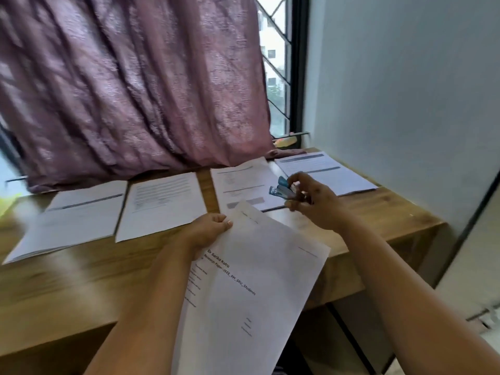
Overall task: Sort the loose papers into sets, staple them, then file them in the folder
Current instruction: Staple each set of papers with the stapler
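Item: paper set [254, 288], thin, light, floppy, sagging off worktop [81, 280] edge. Left grip [208, 234] pinching its top corner; best hold there, near staple point. Right grip [311, 201] clasping blue stapler [282, 189], hovering just beyond that corner.

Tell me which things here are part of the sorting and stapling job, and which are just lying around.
Part of the job:
- held paper set, gripped by the left hand
- blue stapler, held in the right hand
- four paper piles on the wooden table

Just there:
- purple curtain
- window grille

No folder is visible.
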Tool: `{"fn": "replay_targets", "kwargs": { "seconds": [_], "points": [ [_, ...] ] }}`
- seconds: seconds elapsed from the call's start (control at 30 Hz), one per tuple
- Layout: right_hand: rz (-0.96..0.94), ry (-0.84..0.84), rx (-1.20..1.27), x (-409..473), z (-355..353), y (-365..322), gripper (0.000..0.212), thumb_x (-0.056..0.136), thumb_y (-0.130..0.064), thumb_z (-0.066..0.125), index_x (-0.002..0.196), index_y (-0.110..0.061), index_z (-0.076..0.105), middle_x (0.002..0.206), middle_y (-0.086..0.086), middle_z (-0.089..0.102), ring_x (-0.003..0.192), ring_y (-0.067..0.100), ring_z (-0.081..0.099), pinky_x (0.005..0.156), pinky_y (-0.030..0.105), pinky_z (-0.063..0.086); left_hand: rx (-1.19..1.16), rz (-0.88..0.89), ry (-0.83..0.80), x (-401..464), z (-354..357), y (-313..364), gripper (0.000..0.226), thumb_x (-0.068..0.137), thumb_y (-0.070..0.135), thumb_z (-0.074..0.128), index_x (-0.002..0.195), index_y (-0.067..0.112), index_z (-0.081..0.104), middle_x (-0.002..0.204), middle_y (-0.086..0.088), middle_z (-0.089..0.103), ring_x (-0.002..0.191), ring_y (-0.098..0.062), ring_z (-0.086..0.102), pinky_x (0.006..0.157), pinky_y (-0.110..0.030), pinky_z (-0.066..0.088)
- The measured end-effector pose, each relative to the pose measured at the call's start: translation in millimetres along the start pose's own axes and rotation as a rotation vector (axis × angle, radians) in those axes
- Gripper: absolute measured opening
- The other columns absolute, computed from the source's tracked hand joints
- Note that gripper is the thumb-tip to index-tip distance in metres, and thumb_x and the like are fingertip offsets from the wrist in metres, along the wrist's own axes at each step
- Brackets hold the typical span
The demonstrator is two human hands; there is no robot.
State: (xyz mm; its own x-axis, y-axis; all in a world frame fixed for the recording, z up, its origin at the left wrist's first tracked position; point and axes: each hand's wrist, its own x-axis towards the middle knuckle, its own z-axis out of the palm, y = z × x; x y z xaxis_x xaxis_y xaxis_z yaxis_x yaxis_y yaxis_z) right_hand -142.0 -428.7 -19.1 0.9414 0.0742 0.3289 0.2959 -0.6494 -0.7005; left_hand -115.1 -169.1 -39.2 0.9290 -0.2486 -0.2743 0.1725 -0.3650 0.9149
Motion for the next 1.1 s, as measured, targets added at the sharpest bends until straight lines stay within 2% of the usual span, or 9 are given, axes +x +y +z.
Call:
{"fn": "replay_targets", "kwargs": {
  "seconds": [0.13,0.33,0.43,0.57,0.63,0.7,0.83,0.93,1.1],
  "points": [
    [0.07,-0.119,0.326,7.6,37.5,-35.2,0.03,0.082,-0.015,0.075,0.107,-0.015,0.06,0.084,0.019,0.067,0.062,0.012,0.057,0.058,0.022,0.047,-0.078,-0.046,0.077,-21.4,-43.9,-31.7,0.022,0.101,0.018,0.052,0.114,0.009,0.066,0.1,-0.014,0.073,0.091,-0.033,0.07,0.084,-0.046,0.057],
    [0.348,-0.303,0.787,19.6,85.2,-68.6,0.027,0.09,-0.034,0.06,0.109,-0.016,0.066,0.094,0.009,0.07,0.068,0.012,0.054,0.063,0.021,0.047,-0.205,-0.037,0.16,-46.5,-79.5,-63.7,0.028,0.103,0.019,0.047,0.128,0.016,0.059,0.127,-0.008,0.064,0.112,-0.025,0.062,0.097,-0.043,0.05],
    [0.412,-0.33,0.847,22.9,95.7,-80.4,0.021,0.091,-0.021,0.061,0.109,-0.011,0.066,0.102,0.011,0.07,0.067,0.011,0.07,0.061,0.02,0.055,-0.22,-0.045,0.171,-50.8,-87.9,-69.2,0.033,0.101,0.028,0.051,0.133,0.019,0.056,0.13,-0.005,0.062,0.119,-0.026,0.058,0.104,-0.049,0.045],
    [0.385,-0.21,0.762,32.7,100.3,-88.4,0.053,0.06,-0.018,0.08,0.11,-0.01,0.064,0.108,0.018,0.068,0.092,0.023,0.069,0.079,0.03,0.057,-0.2,-0.02,0.192,-49.8,-93.7,-78.2,0.057,0.086,0.048,0.063,0.138,0.026,0.053,0.14,0.002,0.054,0.129,-0.023,0.048,0.113,-0.049,0.034],
    [0.403,-0.168,0.845,39.9,101.1,-90.7,0.051,0.059,-0.02,0.081,0.106,-0.007,0.065,0.113,0.022,0.065,0.101,0.028,0.064,0.098,0.036,0.051,-0.183,0.018,0.225,-51.5,-92.4,-79.0,0.05,0.092,0.042,0.059,0.138,0.023,0.053,0.14,0.001,0.055,0.128,-0.022,0.048,0.113,-0.046,0.034],
    [0.411,-0.179,0.893,46.3,102.1,-92.5,0.041,0.064,-0.017,0.079,0.101,-0.003,0.067,0.114,0.022,0.065,0.104,0.029,0.063,0.103,0.035,0.047,-0.181,0.041,0.255,-55.5,-91.0,-78.3,0.043,0.093,0.039,0.058,0.131,0.02,0.059,0.13,0.0,0.063,0.121,-0.023,0.055,0.11,-0.046,0.039],
    [0.397,-0.229,0.885,51.1,105.9,-96.6,0.022,0.082,-0.004,0.069,0.104,-0.001,0.066,0.096,0.011,0.07,0.086,0.018,0.069,0.086,0.024,0.054,-0.214,0.054,0.248,-63.8,-86.8,-73.1,0.027,0.1,0.026,0.052,0.123,0.017,0.065,0.115,-0.002,0.071,0.109,-0.024,0.065,0.1,-0.042,0.049],
    [0.412,-0.25,0.882,49.7,109.5,-98.9,0.025,0.087,-0.005,0.064,0.111,0.001,0.064,0.094,0.012,0.072,0.082,0.02,0.071,0.075,0.023,0.057,-0.214,0.097,0.226,-71.0,-84.1,-68.3,0.025,0.103,0.022,0.048,0.117,0.014,0.067,0.105,-0.006,0.074,0.097,-0.024,0.07,0.084,-0.036,0.057],
    [0.417,-0.276,0.901,47.3,110.9,-105.1,0.029,0.087,-0.013,0.064,0.114,-0.005,0.06,0.102,0.018,0.072,0.089,0.027,0.072,0.068,0.029,0.061,-0.171,0.141,0.259,-79.3,-78.2,-63.7,0.023,0.103,0.022,0.046,0.111,0.015,0.068,0.103,-0.008,0.074,0.098,-0.029,0.07,0.091,-0.047,0.055]
  ]
}}
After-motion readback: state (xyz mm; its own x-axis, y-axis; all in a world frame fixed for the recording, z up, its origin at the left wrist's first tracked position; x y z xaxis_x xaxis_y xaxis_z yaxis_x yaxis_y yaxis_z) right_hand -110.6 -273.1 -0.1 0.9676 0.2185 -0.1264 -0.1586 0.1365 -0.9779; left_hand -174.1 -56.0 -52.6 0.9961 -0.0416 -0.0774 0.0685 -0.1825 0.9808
